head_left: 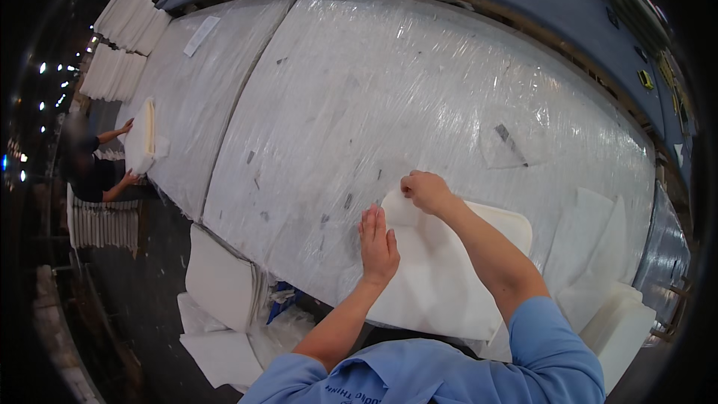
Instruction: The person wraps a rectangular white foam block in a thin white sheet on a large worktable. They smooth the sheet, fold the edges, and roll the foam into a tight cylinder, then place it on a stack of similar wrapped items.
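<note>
A white cushion pad point(437, 273) with rounded corners lies on the plastic-wrapped table in front of me. Part of its thin white covering seems loose near the far left corner. My right hand point(428, 191) is closed at that corner, fingertips pinched on the edge of the white covering. My left hand point(379, 249) has its fingers stretched out and rests along the pad's left edge, palm turned toward it. The exact grip of the right fingertips is partly hidden.
Thin white sheets point(587, 232) and more white pads point(617, 325) lie to my right. A stack of pads point(221, 277) stands at my lower left. Beyond the far edge runs a blue-topped table point(516, 0). At the far left a co-worker point(93, 164) handles a pad point(140, 138).
</note>
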A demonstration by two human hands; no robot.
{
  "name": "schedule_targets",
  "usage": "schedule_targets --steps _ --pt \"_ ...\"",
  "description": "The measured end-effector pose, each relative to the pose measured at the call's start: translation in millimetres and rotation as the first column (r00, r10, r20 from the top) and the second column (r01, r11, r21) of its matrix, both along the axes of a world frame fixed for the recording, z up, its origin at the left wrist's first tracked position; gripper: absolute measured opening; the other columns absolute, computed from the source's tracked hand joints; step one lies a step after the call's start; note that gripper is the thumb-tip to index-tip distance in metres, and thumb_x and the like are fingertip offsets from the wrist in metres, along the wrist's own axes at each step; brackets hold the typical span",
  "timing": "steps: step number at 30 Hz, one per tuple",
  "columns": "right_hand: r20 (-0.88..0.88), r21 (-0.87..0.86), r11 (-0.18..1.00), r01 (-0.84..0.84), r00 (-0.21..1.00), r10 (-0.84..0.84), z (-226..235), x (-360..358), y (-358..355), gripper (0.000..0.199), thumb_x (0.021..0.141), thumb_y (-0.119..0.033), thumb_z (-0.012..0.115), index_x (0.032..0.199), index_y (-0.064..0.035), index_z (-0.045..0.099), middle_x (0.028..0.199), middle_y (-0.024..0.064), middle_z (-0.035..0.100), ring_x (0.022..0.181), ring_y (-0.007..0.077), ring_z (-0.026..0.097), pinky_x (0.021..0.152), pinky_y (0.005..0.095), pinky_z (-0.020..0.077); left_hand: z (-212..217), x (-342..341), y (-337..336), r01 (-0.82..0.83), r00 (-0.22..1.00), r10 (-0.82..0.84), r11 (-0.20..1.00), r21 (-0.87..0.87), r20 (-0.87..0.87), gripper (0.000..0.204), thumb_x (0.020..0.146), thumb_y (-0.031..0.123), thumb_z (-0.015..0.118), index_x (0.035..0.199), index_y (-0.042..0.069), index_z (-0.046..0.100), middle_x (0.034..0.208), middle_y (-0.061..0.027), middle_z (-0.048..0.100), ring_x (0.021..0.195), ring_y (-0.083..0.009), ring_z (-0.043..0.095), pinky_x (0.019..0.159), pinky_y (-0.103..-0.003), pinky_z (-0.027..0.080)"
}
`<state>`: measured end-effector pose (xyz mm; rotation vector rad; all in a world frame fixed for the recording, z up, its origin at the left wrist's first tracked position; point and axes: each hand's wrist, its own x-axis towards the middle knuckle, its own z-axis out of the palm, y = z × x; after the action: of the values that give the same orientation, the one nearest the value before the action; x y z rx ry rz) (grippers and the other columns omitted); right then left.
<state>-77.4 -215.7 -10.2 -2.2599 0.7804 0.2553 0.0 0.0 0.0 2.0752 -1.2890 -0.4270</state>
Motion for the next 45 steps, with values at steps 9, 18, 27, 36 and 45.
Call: schedule_targets --steps 9,18,27,36,45 --pt "0.424 0.134 0.803 0.581 0.699 -0.576 17 -10 24 0.015 0.089 -0.008 0.07 0.103 -0.0057 0.069 0.099 0.0128 0.067 0.092 0.0326 0.068 0.081 0.0419 0.0541 -9 11 -21 0.218 0.959 -0.234 0.969 0.112 0.158 0.056 0.1 0.013 0.055 0.152 -0.001 0.042 0.163 -0.0184 0.036 0.151 -0.0445 0.028 0.123 -0.059 0.021" --pt "0.218 0.573 0.574 0.585 0.566 -0.795 -27 -31 73 0.024 0.094 -0.014 0.065 0.116 -0.0032 0.07 0.103 0.0159 0.072 0.092 0.0331 0.069 0.084 0.0389 0.055 -40 11 -47 0.265 0.902 -0.353 0.906 0.33 0.246 0.069 0.103 0.027 0.052 0.161 0.001 0.025 0.17 -0.016 0.018 0.157 -0.0365 0.016 0.127 -0.055 0.011" --pt "0.118 0.05 0.873 0.485 0.865 -0.487 -26 -10 28 0.035 0.091 -0.032 0.069 0.12 -0.0111 0.072 0.108 0.0158 0.073 0.098 0.0339 0.069 0.088 0.045 0.0534 -45 11 -44 0.236 0.893 -0.36 0.886 0.399 0.271 0.078 0.103 0.034 0.05 0.162 -0.003 0.015 0.171 -0.0204 0.011 0.158 -0.0374 0.01 0.127 -0.054 0.008" --pt "0.323 0.169 0.736 0.656 0.668 -0.67 -41 7 7 0.031 0.095 -0.033 0.063 0.109 -0.0076 0.075 0.103 0.0153 0.075 0.096 0.0335 0.071 0.087 0.0431 0.0549 -37 8 -50 0.194 0.897 -0.337 0.882 0.429 0.288 0.079 0.102 0.034 0.051 0.16 -0.007 0.016 0.17 -0.023 0.013 0.158 -0.0394 0.013 0.127 -0.055 0.01" --pt "0.028 0.202 0.954 0.223 0.972 -0.233 -34 13 18 0.058 0.105 -0.052 0.037 0.114 -0.0098 0.075 0.109 0.0201 0.073 0.106 0.0398 0.067 0.092 0.0494 0.0516 -38 12 -59 0.143 0.932 -0.269 0.89 0.433 0.244 0.079 0.1 0.029 0.053 0.161 -0.007 0.016 0.168 -0.0262 0.018 0.158 -0.0411 0.011 0.127 -0.054 0.007"
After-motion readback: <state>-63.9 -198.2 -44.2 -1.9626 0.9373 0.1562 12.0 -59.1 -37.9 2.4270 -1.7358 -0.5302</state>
